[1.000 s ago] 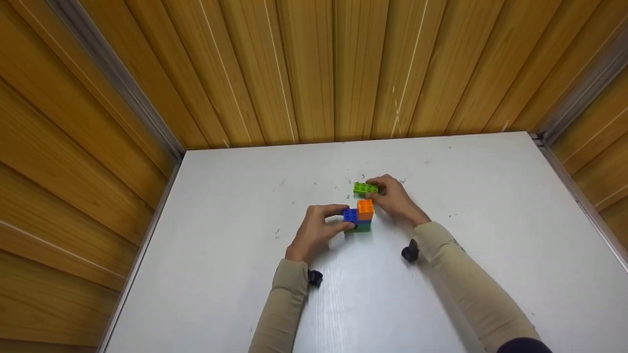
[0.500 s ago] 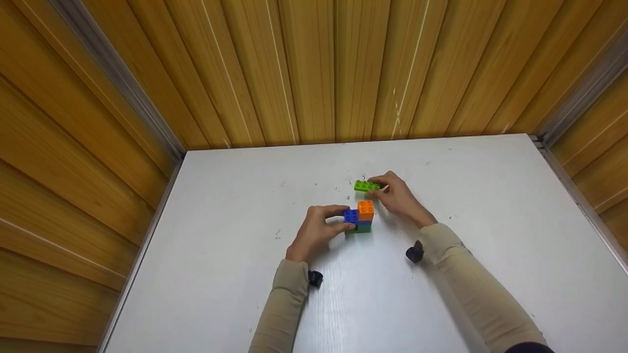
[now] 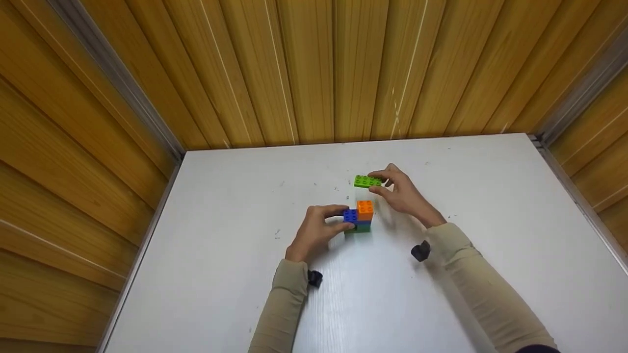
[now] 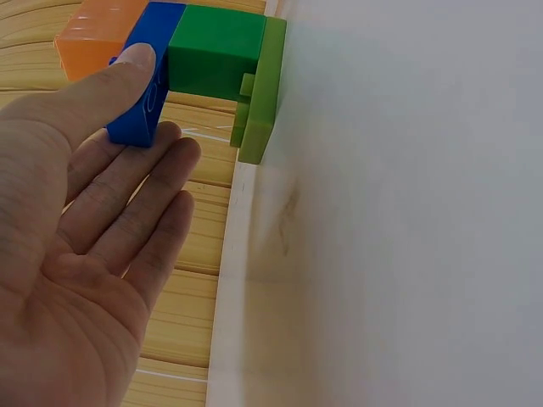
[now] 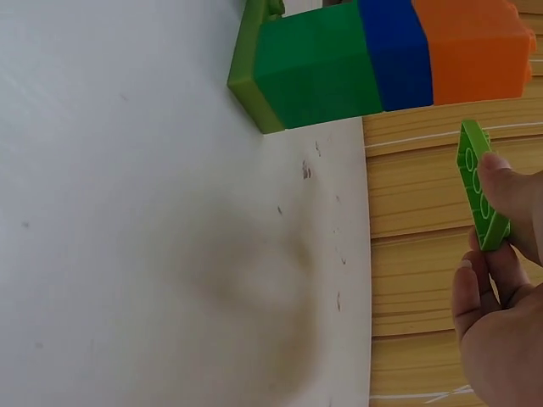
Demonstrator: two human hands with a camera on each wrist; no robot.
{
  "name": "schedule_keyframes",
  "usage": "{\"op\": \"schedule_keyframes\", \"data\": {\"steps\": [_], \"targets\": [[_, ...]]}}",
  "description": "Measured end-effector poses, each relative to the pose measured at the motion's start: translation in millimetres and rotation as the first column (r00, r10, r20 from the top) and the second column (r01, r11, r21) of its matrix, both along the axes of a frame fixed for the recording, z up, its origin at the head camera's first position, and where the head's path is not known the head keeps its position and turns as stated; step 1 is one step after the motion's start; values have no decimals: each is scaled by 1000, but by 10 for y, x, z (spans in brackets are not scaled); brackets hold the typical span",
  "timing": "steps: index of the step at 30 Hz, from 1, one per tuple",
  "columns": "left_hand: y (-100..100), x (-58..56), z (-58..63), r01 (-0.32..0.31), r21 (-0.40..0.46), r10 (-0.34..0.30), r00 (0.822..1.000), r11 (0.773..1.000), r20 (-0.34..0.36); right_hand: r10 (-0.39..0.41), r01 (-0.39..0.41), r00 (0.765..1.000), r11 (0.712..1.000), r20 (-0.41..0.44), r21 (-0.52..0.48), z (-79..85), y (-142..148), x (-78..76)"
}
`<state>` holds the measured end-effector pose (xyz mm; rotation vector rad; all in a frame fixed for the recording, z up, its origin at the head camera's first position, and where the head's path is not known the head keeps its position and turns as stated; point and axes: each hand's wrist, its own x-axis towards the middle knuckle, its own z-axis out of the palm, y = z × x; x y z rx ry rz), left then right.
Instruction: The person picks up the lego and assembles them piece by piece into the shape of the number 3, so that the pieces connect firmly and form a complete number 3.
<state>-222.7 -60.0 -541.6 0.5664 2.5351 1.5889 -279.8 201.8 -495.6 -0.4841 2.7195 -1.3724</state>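
Note:
A stack of toy building bricks stands on the white table. At its bottom is a flat olive-green brick (image 4: pixel 270 93), then a dark green block (image 4: pixel 216 51), a flat blue brick (image 4: pixel 159 24) and an orange block (image 3: pixel 365 212) on top. The blue brick juts out to the left over the base, and my left hand (image 3: pixel 316 228) pinches that overhanging end between thumb and fingers. Behind the stack, my right hand (image 3: pixel 400 193) holds a flat lime-green brick (image 3: pixel 362 181) by its right end, raised above the table, studs up. Its hollow underside shows in the right wrist view.
The white table (image 3: pixel 221 206) carries small dark marks. A wood-patterned wall (image 3: pixel 314 73) rises behind its far edge, with similar panels (image 3: pixel 59 196) at the left and more at the right. Dark wrist cameras sit on both sleeves.
My right hand has lifted the lime-green brick and moved it slightly away, farther from the stack. My left hand and the stack have stayed in place.

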Motion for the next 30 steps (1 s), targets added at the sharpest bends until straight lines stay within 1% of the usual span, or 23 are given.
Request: {"op": "schedule_keyframes", "data": {"steps": [4, 11, 15, 18, 21, 27, 30], "targets": [[5, 6, -4, -4, 1, 4, 1000, 1000, 10, 33, -34, 999, 999, -41, -18, 76, 8, 50], [10, 5, -3, -3, -11, 3, 1000, 1000, 6, 61, -63, 997, 997, -44, -40, 178, 8, 117], [14, 5, 10, -8, -20, 8, 1000, 1000, 8, 83, -86, 994, 995, -75, -43, 223, 4, 158], [19, -1, 18, -5, -21, 5, 1000, 1000, 4, 101, -107, 989, 993, -105, -51, 237, 1, 185], [22, -3, 29, -5, -26, 5, 1000, 1000, 2, 119, -126, 986, 990, -117, -60, 228, -4, 205], [17, 0, 32, -22, -32, 23, 999, 999, 28, 147, -155, 982, 986, -117, -63, 210, -24, 257], [16, -3, 30, -17, -31, 18, 999, 999, 28, 154, -161, 982, 985, -108, -62, 223, -29, 287]]}}
